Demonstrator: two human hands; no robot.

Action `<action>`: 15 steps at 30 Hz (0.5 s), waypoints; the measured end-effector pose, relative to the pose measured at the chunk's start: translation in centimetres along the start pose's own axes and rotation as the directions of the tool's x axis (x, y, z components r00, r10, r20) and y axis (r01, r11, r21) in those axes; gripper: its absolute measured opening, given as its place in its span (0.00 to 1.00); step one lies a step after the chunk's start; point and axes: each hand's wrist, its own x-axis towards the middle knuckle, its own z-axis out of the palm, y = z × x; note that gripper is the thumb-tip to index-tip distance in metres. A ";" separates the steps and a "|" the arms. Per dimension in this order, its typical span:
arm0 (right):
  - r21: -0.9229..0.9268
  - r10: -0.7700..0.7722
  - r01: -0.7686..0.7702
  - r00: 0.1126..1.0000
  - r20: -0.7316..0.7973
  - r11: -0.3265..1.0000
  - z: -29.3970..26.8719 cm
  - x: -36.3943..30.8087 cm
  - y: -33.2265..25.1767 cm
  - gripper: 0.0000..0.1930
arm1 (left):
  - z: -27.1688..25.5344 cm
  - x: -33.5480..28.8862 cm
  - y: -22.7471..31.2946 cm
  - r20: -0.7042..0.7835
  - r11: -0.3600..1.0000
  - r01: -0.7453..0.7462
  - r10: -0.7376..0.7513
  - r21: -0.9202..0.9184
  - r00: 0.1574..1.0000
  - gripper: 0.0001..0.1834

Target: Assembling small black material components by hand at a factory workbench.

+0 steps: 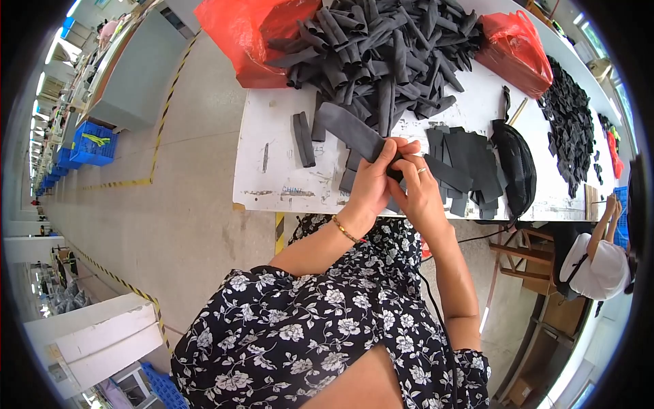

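Over the near edge of the white table, my left hand (371,183) grips a dark grey fabric strip (349,129) between thumb and fingers. The strip's far end sticks out up and to the left. My right hand (420,194), with a ring on one finger, pinches the strip's near end beside the left fingertips. What the fingertips do there is partly hidden. Flat dark grey fabric pieces (470,163) lie stacked just right of my hands. Beyond them rises a large heap of rolled grey fabric tubes (388,51). One folded grey piece (304,140) lies apart on the left.
Red plastic bags (248,41) flank the heap, another red bag (514,54) being on the right. A black pouch (514,167) lies right of the stack. Farther right are a pile of small black pieces (569,126) and a seated person in white (599,266). Blue crates (95,143) stand left.
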 end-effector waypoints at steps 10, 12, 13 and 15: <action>-0.018 -0.044 0.044 0.998 0.033 0.999 -1.1 -1.0 1.8 0.16 | 0.3 1.8 3.7 -0.156 0.989 -0.127 0.114 -0.073 0.981 0.17; 0.007 -0.056 0.056 0.998 0.006 0.998 -1.0 -0.6 1.8 0.14 | 0.0 2.4 3.7 -0.070 0.985 -0.173 0.171 -0.023 0.983 0.17; 0.027 -0.062 0.062 0.998 -0.024 0.998 -0.9 -0.2 1.7 0.13 | 0.3 2.3 3.2 -0.060 0.986 -0.160 0.156 -0.055 0.986 0.17; 0.067 -0.035 0.040 0.997 -0.075 0.997 -0.7 0.2 1.7 0.10 | 0.8 1.8 2.5 -0.087 0.982 -0.182 0.177 -0.050 0.980 0.16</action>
